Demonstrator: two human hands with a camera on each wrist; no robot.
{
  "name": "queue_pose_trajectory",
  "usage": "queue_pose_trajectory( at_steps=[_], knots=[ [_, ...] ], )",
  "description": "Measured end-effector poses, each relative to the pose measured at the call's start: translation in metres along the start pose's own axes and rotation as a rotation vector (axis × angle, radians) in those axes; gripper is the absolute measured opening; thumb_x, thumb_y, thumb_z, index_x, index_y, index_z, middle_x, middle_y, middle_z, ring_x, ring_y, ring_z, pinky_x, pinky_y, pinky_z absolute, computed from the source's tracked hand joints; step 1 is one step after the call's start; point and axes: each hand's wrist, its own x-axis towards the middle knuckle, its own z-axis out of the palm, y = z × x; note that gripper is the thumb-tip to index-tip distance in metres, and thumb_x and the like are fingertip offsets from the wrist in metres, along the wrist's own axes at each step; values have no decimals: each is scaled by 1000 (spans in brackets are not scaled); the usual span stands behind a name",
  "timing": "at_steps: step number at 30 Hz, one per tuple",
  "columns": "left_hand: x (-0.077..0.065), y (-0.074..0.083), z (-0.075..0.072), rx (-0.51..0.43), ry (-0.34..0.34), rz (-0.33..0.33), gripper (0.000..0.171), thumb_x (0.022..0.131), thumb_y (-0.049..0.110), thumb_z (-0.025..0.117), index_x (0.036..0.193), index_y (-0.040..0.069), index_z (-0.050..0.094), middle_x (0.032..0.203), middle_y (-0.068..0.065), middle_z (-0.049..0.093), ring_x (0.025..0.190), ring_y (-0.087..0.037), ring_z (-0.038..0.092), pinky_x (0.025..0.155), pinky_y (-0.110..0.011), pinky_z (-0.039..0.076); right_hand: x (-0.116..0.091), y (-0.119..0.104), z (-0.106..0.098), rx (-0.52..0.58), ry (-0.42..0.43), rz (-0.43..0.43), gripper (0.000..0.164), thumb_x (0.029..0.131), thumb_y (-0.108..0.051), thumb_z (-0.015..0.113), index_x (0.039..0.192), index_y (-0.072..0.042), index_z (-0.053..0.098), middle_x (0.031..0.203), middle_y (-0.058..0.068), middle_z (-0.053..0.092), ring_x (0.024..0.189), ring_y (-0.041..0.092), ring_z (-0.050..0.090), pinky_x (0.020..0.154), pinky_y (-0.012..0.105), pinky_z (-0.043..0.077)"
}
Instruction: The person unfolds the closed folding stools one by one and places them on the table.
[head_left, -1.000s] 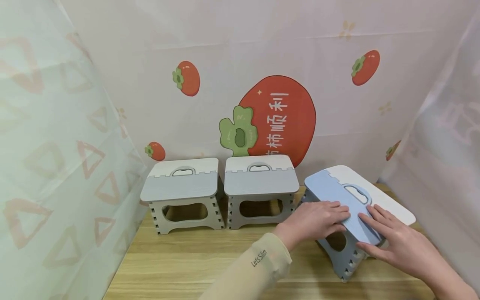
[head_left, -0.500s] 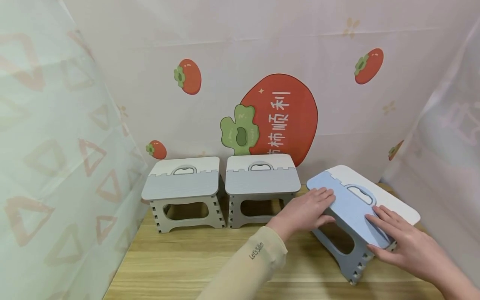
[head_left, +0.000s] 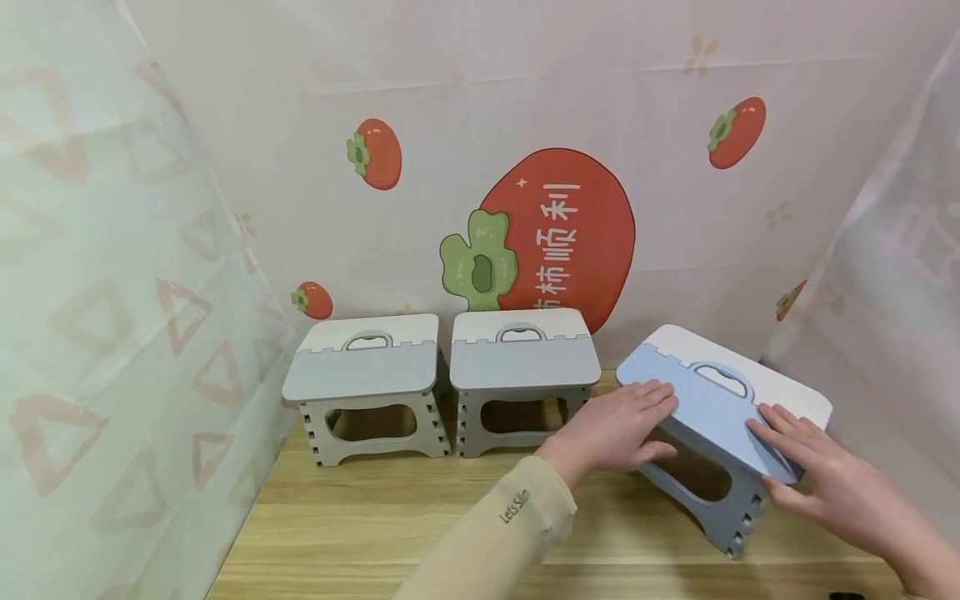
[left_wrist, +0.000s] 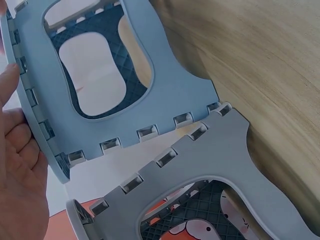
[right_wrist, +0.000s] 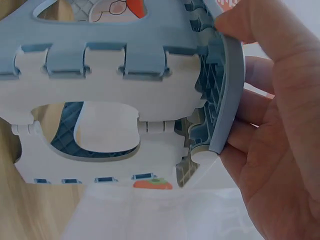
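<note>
A folding step stool with a light-blue and white top (head_left: 693, 400) stands at the right, set at an angle. My left hand (head_left: 617, 427) lies with straight fingers on the left part of its blue half. My right hand (head_left: 832, 479) rests on the right end, fingers extended over the top and thumb by the near corner. The left wrist view shows my left thumb at the rim of the blue stool (left_wrist: 160, 50), whose leg almost meets the grey stool (left_wrist: 210, 155). In the right wrist view my right hand (right_wrist: 285, 115) spans the top's edge, thumb on the rim.
Two grey and white folding stools stand side by side against the back, one in the middle (head_left: 525, 367) and one at the left (head_left: 363, 375). Printed cloth (head_left: 675, 233) encloses the wooden table (head_left: 360, 533). A small dark object (head_left: 846, 595) shows at the bottom edge.
The blue stool has turned, its right end swinging back, and its front leg has shifted right. My left hand slid leftward along the top; my right hand moved right with the stool.
</note>
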Motion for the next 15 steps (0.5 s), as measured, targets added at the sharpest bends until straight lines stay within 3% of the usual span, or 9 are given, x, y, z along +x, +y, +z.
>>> queue_pose_trajectory(
  at_steps=[5,10,15],
  knots=[
    [1,2,1,4,7,3,73,104,62,41,163,20,29,169,6,24,156,-9,17,125,-19,8,2,6,0,-5,31,-34,83,79,-14,85,153,-25,50,162,-25,20,147,-15,6,114,3,3],
    [2,3,0,17,8,-1,73,104,62,40,163,20,29,169,6,24,156,-10,17,125,-20,9,4,12,2,-2,55,-58,69,89,-14,79,152,-21,52,161,-24,23,147,-13,8,115,4,4],
    [2,5,0,16,2,-7,73,104,62,40,163,21,29,169,6,23,156,-10,17,126,-20,10,7,17,4,2,86,-78,58,92,-9,75,147,-17,58,158,-22,28,147,-13,13,115,4,7]
  ],
)
